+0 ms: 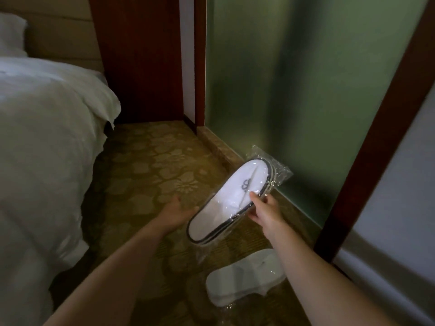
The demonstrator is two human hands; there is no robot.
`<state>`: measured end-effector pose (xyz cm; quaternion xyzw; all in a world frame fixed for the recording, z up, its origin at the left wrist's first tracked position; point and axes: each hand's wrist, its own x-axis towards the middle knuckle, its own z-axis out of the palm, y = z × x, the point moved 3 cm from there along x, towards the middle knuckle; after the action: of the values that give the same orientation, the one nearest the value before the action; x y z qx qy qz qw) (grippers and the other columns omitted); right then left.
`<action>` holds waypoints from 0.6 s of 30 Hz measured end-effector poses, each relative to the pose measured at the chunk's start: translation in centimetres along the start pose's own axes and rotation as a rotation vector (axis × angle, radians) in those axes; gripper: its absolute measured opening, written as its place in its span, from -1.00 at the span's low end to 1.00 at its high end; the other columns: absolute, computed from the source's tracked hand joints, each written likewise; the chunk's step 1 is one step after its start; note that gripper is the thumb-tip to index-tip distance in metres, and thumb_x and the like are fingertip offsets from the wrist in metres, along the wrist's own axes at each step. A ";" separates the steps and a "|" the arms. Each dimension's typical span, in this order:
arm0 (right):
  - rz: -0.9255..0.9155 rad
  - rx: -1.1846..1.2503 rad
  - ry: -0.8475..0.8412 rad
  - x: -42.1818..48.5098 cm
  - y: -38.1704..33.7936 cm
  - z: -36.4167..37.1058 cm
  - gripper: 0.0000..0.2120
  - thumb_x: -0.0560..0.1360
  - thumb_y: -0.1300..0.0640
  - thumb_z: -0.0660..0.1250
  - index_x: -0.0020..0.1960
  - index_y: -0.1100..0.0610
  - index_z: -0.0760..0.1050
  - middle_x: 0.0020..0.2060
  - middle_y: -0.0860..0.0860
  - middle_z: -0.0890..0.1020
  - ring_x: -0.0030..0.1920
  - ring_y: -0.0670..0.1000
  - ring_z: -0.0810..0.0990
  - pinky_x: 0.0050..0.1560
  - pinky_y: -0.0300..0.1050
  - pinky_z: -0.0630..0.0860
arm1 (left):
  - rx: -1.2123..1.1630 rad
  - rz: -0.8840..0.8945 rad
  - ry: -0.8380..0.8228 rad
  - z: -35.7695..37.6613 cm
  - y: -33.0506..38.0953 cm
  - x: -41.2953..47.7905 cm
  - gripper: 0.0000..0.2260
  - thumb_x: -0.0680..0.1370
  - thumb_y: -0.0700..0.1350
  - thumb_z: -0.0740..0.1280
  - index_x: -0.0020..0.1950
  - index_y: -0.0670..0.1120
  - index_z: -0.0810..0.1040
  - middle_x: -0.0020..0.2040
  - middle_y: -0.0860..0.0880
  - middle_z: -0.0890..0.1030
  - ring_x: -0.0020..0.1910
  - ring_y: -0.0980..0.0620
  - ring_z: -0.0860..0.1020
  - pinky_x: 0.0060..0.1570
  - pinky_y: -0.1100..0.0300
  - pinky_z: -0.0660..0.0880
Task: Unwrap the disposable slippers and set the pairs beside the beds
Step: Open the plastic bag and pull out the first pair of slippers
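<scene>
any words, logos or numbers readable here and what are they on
No readable text anywhere in the view.
Wrapped slippers, held in the right hand: a small dark embroidered mark on the upper, too blurred to read.
Second wrapped pair on the carpet: a tiny dark speck, illegible.

- Left hand: forearm reaching in from 7 o'clock, palm turned up, fingers spread loosely toward 2 o'clock, grasping nothing.
- Right hand: forearm entering from 5 o'clock, thumb and fingers pinched closed toward 11 o'clock.
</scene>
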<state>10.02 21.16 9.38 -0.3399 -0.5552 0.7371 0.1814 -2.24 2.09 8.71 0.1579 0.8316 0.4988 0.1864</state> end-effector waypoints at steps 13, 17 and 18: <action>-0.074 -0.387 -0.079 0.8 2.3 1.3 -0.68 0.50 0.03 0.33 0.23 0.09 0.50 0.08 0.05 0.60 0.01 0.01 0.55 -0.06 -0.15 0.47 | -0.124 -0.016 -0.130 3.2 0.2 2.2 -0.51 0.47 0.03 0.39 0.33 -0.10 0.36 0.18 -0.05 0.49 0.14 -0.03 0.48 -0.13 0.29 0.50; -0.056 -0.436 -0.136 0.7 2.9 1.8 -0.77 0.53 0.05 0.30 0.16 0.07 0.50 -0.08 0.01 0.55 -0.24 -0.13 0.50 -0.36 -0.35 0.45 | -0.143 -0.119 -0.090 0.9 -2.9 2.6 -0.21 0.37 0.18 0.43 0.49 -0.08 0.20 0.44 -0.12 0.36 0.34 -0.13 0.42 0.27 0.02 0.42; -0.049 -0.448 -0.143 0.8 3.1 2.1 -0.78 0.53 0.05 0.29 0.14 0.08 0.50 -0.10 0.02 0.56 -0.27 -0.13 0.50 -0.41 -0.39 0.44 | -0.146 -0.127 -0.089 0.5 -3.3 2.6 -0.23 0.39 0.18 0.42 0.48 -0.08 0.21 0.43 -0.12 0.38 0.34 -0.12 0.43 0.25 0.04 0.43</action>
<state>8.32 19.20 6.52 -0.3048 -0.7247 0.6129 0.0795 -4.50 2.12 5.17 0.1131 0.7923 0.5376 0.2654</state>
